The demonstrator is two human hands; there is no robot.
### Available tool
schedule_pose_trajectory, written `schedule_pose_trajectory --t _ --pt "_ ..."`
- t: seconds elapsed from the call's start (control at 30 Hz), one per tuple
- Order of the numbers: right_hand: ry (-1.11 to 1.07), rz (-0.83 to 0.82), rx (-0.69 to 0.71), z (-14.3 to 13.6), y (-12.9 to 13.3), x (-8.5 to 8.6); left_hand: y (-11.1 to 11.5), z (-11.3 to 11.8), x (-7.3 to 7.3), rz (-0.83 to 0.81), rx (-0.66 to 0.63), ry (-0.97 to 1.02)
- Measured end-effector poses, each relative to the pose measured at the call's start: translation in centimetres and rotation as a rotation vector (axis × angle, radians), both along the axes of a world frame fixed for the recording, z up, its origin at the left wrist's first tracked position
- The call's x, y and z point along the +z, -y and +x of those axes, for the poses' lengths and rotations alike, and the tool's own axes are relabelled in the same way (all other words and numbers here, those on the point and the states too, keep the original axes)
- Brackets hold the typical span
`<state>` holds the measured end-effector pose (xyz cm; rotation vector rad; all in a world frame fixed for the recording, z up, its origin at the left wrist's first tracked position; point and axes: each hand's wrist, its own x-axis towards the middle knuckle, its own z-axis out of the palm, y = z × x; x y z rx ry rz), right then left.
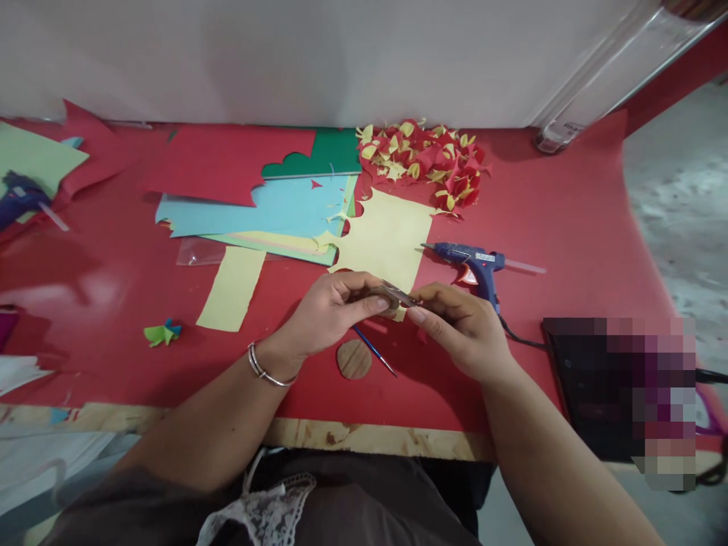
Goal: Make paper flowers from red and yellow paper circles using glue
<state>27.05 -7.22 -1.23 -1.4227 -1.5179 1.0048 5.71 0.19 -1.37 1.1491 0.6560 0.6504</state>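
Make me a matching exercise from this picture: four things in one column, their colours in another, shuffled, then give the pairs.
Things:
1. Glue gun
2. Flat round disc
3. Heap of cut paper
4. Narrow paper strip

Colours:
A. Brown
B. Pale yellow only
C. Dark blue, mostly
D. Red and yellow

Pairs: 1-C, 2-A, 3-D, 4-B

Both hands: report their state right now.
Left hand: closed, holding a brown piece.
Right hand: closed, holding a thin grey thing, too small to identify.

Left hand, right hand close together, both pinched.
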Motion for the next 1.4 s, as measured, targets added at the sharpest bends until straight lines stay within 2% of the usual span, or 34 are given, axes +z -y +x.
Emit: schedule_pose_trajectory --t 0.37,0.57,0.8,0.93,1.23,1.4 --pt "-0.008 0.022 0.011 0.0 -0.1 0.0 0.0 0.0 0.0 0.051 -0.001 -0.024" --pt "-0.009 0.049 -0.058 -0.2 -0.1 0.0 0.3 0.2 -0.4 0.071 0.028 -0.033" --pt "-0.044 0.017 -0.135 -0.5 -0.2 -0.8 0.9 0.5 0.1 0.125 0.070 -0.055" --pt "-0.067 0.041 -0.191 -0.6 -0.2 -1.2 1.2 0.7 -0.3 0.158 0.125 -0.096" --pt "-0.172 0.002 -0.146 -1.2 -0.1 -2.0 1.8 1.6 -0.8 0.080 0.180 0.000" --pt "-0.139 0.012 -0.160 -1.4 -0.1 -1.9 1.9 1.5 -0.9 0.005 0.149 -0.076"
